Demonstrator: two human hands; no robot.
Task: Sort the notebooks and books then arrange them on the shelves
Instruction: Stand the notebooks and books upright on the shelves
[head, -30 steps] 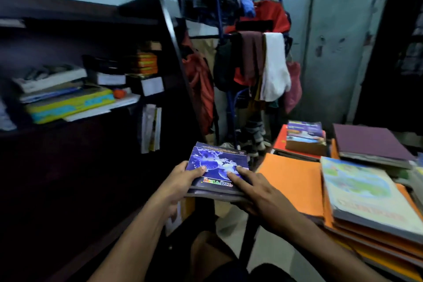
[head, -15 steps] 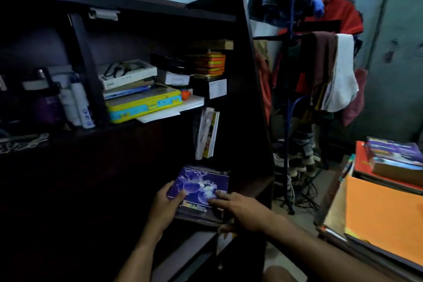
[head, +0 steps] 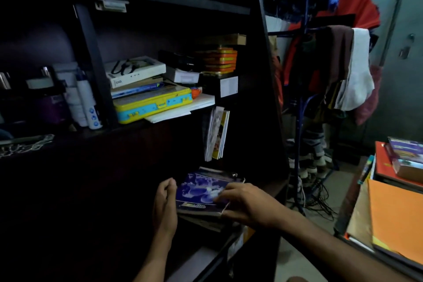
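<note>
A small stack of notebooks topped by a blue-and-white cover (head: 199, 192) lies flat inside the lower compartment of the dark shelf unit (head: 263, 98). My right hand (head: 247, 204) holds the stack's right side, fingers spread on the cover and thumb against the near edge. Against the left edge sits my left hand (head: 164, 201), its fingers loosely curled and its thumb off the cover. More notebooks wait on the table at the right, an orange one (head: 393, 217) on top, with thick purple books (head: 405, 155) behind it.
Thin booklets (head: 217, 135) stand upright just above the stack. The shelf above holds a yellow-and-blue case (head: 151, 103), white boxes and bottles (head: 84, 101). A clothes rack (head: 320, 52) with hanging garments stands to the right of the unit, with cables on the floor below.
Both hands carried the blue-topped stack from beside the table leftward into the lower shelf compartment. My left thumb has come off the cover.
</note>
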